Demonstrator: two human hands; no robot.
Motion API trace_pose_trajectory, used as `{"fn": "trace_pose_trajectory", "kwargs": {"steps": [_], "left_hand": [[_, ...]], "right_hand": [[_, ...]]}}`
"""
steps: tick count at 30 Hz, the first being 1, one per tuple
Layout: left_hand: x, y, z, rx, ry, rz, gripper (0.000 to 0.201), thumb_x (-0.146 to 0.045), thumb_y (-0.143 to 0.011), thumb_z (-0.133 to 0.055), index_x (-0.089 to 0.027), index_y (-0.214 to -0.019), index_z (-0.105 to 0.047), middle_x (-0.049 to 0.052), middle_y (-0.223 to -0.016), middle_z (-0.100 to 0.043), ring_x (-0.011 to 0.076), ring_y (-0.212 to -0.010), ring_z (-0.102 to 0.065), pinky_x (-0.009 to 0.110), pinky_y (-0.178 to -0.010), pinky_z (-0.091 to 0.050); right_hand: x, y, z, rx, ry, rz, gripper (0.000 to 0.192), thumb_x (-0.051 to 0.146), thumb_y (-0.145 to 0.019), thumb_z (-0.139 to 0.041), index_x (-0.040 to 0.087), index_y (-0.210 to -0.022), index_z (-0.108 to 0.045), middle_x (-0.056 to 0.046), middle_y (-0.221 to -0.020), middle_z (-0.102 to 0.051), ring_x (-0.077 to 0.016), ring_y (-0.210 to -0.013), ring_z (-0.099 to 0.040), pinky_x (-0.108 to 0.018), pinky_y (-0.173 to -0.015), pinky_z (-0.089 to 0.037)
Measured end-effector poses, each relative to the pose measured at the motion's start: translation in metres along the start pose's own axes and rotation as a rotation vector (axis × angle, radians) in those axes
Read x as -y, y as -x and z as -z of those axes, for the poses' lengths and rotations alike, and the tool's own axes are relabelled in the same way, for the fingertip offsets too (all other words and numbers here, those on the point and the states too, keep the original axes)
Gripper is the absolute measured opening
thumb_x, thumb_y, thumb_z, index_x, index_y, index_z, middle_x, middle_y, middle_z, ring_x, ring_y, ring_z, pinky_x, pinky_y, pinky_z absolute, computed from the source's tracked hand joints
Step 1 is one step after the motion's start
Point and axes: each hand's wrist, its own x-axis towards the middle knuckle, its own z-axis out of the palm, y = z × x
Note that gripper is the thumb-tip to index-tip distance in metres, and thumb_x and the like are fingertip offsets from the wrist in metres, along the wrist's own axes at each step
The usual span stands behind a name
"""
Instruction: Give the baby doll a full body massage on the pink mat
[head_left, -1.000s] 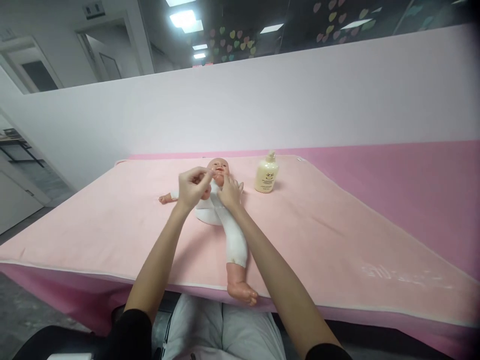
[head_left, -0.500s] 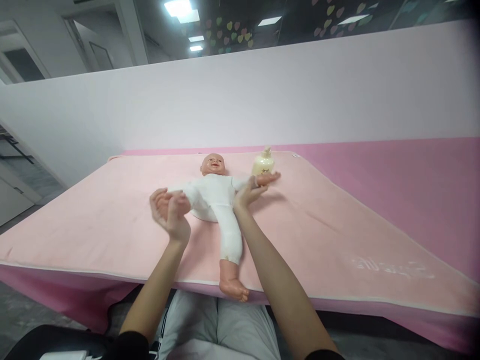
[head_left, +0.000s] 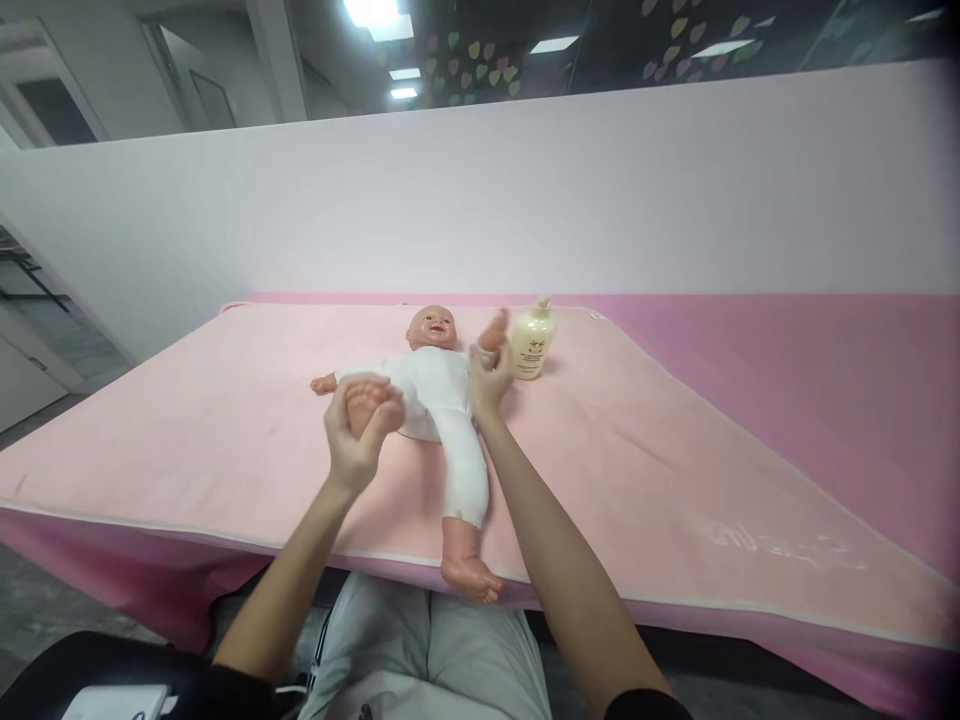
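A baby doll in a white bodysuit lies on its back, head toward the wall. My left hand is wrapped round one of its feet, holding that leg bent up off the towel. With my right hand I grip the doll's arm near the wrist, so its small hand points upward. The other leg lies straight toward me, its foot at the table's edge. A pale yellow pump bottle stands upright just right of my right hand.
A peach towel covers most of the table, over a pink cloth. Behind rises a white partition. My lap is at the near edge, and a white device lies at lower left.
My right hand has raised the doll's arm from stretched out sideways to pointing up. My left hand has moved right with the foot, uncovering the doll's other hand.
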Motion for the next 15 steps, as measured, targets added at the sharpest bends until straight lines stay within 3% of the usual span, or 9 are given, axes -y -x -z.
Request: {"fn": "trace_pose_trajectory", "kwargs": {"steps": [3, 5, 7, 9, 13, 15], "left_hand": [[0.015, -0.032, 0.001, 0.248, -0.063, 0.088, 0.029, -0.038, -0.08, -0.066, -0.017, -0.096, -0.056, 0.006, -0.088, -0.065, 0.0219, -0.095, -0.063, 0.036, -0.086, -0.049], [0.028, -0.036, -0.001, 0.438, -0.123, 0.155, 0.026, -0.039, -0.08, -0.065, -0.018, -0.091, -0.056, 0.007, -0.093, -0.064, 0.0228, -0.097, -0.062, 0.037, -0.087, -0.049], [0.033, -0.028, -0.004, 0.605, -0.232, 0.16, 0.024, -0.038, -0.079, -0.066, -0.018, -0.088, -0.056, 0.007, -0.092, -0.064, 0.0224, -0.091, -0.061, 0.039, -0.086, -0.049], [0.024, -0.013, -0.006, 0.673, -0.309, 0.108, 0.022, -0.035, -0.08, -0.065, -0.019, -0.091, -0.056, 0.006, -0.088, -0.063, 0.0207, -0.084, -0.06, 0.043, -0.088, -0.048], [-0.008, 0.028, 0.002, 0.562, -0.138, -0.04, 0.022, -0.028, -0.079, -0.064, -0.019, -0.098, -0.054, 0.001, -0.078, -0.061, 0.0158, -0.071, -0.059, 0.047, -0.1, -0.043], [-0.012, 0.049, 0.011, 0.481, -0.08, -0.026, 0.021, -0.026, -0.077, -0.065, -0.018, -0.094, -0.057, 0.001, -0.073, -0.06, 0.0162, -0.07, -0.059, 0.047, -0.1, -0.043]], "right_hand": [[-0.001, 0.003, -0.006, 0.379, 0.198, 0.183, 0.042, 0.026, -0.076, -0.059, 0.019, -0.117, -0.06, -0.009, -0.111, -0.067, -0.0229, -0.108, -0.058, -0.04, -0.103, -0.039], [-0.005, 0.005, -0.007, 0.437, 0.297, 0.238, 0.045, 0.022, -0.074, -0.059, 0.018, -0.119, -0.06, -0.01, -0.115, -0.065, -0.0242, -0.112, -0.056, -0.042, -0.105, -0.035], [-0.009, 0.006, -0.006, 0.341, 0.294, 0.203, 0.045, 0.025, -0.077, -0.056, 0.018, -0.121, -0.056, -0.011, -0.12, -0.063, -0.023, -0.112, -0.055, -0.041, -0.104, -0.037], [-0.013, 0.007, -0.004, 0.184, 0.213, 0.1, 0.044, 0.032, -0.082, -0.053, 0.018, -0.124, -0.052, -0.011, -0.121, -0.062, -0.0211, -0.109, -0.058, -0.038, -0.098, -0.043], [-0.024, 0.001, 0.002, -0.203, 0.068, -0.254, 0.051, 0.044, -0.087, -0.043, 0.014, -0.129, -0.043, -0.016, -0.124, -0.059, -0.0239, -0.112, -0.059, -0.038, -0.093, -0.047], [-0.031, -0.003, 0.008, -0.307, 0.012, -0.434, 0.054, 0.046, -0.091, -0.03, 0.012, -0.132, -0.04, -0.022, -0.127, -0.055, -0.0281, -0.117, -0.058, -0.043, -0.095, -0.048]]}}
